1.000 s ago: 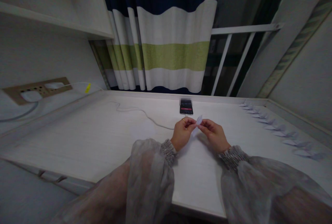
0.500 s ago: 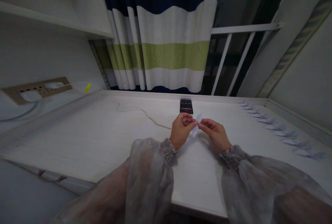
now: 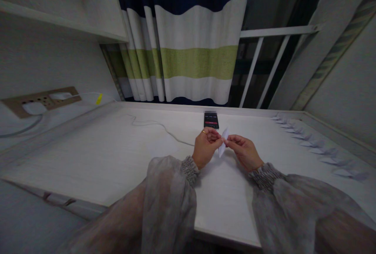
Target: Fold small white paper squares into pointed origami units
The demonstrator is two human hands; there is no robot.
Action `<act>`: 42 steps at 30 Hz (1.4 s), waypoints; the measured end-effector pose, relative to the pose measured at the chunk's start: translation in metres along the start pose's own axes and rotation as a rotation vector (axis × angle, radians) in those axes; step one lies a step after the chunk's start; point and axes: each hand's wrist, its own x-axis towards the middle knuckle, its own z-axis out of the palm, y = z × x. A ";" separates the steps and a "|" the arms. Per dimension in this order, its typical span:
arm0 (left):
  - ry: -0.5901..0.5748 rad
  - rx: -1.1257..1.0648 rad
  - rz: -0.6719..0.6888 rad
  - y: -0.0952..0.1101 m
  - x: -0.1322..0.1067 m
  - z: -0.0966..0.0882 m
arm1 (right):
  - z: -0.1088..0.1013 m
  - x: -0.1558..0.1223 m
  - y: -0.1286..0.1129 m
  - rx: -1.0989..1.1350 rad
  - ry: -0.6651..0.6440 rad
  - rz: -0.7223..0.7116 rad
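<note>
A small folded piece of white paper (image 3: 222,150) is held up above the desk, its pointed ends facing up and down. My left hand (image 3: 206,146) pinches it from the left between thumb and fingers; a ring shows on one finger. From the right, my right hand (image 3: 244,152) pinches the same paper, the fingertips of both hands nearly meeting at its middle. Just beyond my left hand lies a phone (image 3: 211,120) with a lit dark screen. Along the right side of the desk stands a row of several folded white paper pieces (image 3: 321,151).
The white desk (image 3: 117,156) runs up to a striped curtain (image 3: 199,62) and a barred window. A white cable (image 3: 164,128) crosses the desk toward my left hand. On the left wall is a socket panel (image 3: 44,101) with plugs, below a shelf (image 3: 64,26).
The folded paper between my fingers has turned slightly, its lower point now a little lower and more of its face showing. My hands stay in almost the same place.
</note>
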 end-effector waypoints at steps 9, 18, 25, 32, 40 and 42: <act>0.008 0.035 0.002 -0.005 0.000 0.000 | 0.000 0.001 0.003 -0.126 0.082 -0.053; 0.069 0.052 -0.026 -0.005 -0.001 0.001 | -0.001 0.001 0.002 -0.361 0.137 -0.196; 0.079 0.057 -0.037 -0.001 -0.002 0.002 | 0.001 -0.001 0.001 -0.424 0.107 -0.257; 0.088 0.088 -0.058 -0.002 -0.002 0.000 | 0.001 0.001 0.005 -0.334 0.108 -0.206; 0.071 -0.025 -0.079 -0.003 -0.001 0.000 | 0.001 0.002 0.003 -0.125 0.135 -0.055; 0.078 -0.019 -0.074 -0.003 -0.001 0.000 | 0.002 0.002 0.002 -0.094 0.135 -0.038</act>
